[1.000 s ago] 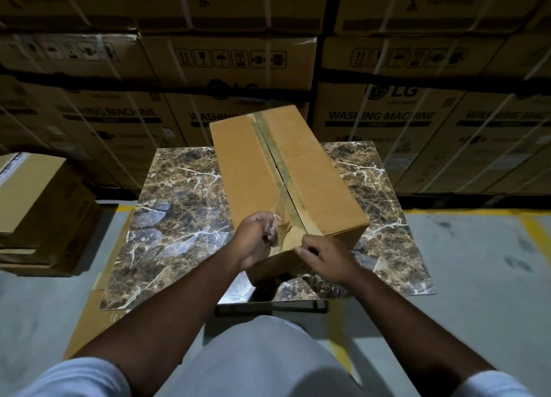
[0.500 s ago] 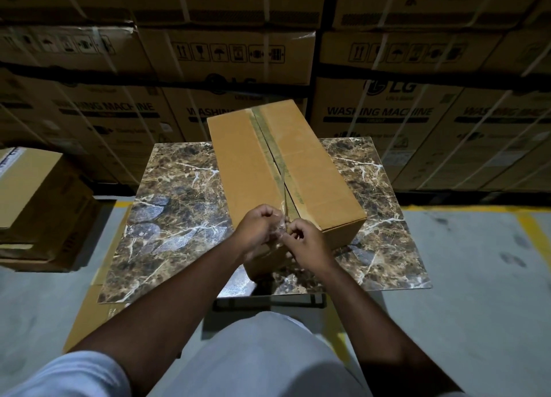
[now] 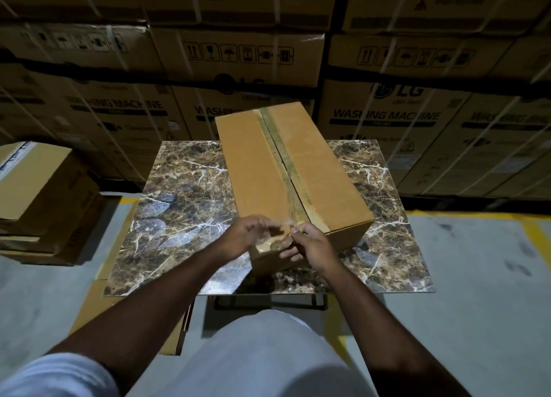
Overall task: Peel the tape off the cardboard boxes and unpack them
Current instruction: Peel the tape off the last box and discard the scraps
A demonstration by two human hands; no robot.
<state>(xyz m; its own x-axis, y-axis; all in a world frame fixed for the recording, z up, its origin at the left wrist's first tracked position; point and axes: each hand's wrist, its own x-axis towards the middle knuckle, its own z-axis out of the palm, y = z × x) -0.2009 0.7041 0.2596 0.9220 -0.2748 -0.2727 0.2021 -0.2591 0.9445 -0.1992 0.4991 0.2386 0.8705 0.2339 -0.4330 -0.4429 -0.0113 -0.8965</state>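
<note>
Blurred: left hand, finger state unreadable | right hand pinching clear tape lifted off seam | cardboard box mid-frame on marble-patterned table, near corner hidden behind hands | washing machine cartons stacked across top | opened box at left edge

bare marble table left of cardboard box, stacked cartons behind
</note>
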